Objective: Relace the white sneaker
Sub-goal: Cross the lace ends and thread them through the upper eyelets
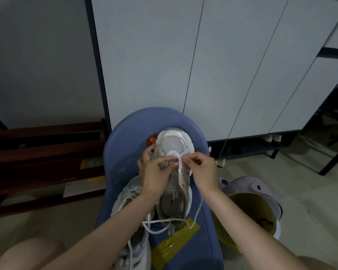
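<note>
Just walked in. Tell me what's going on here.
A person is relacing a white sneaker that lies on a blue seat. The left hand steadies its front while the right hand pinches the lace near the lowest eyelets. Most eyelets look unlaced. A second sneaker lies beside it.

Left hand (pixel 154 173): my bare forearm reaches in from the lower left, wrist straight, fingers curled, thumb and forefinger pinched together at the tips. Right hand (pixel 202 169): my bare forearm comes in from the lower right, wrist slightly bent inward, fingers curled, fingertips (pixel 184 157) pinched and nearly meeting the left hand's. Both hands sit close together, knuckles up.
</note>
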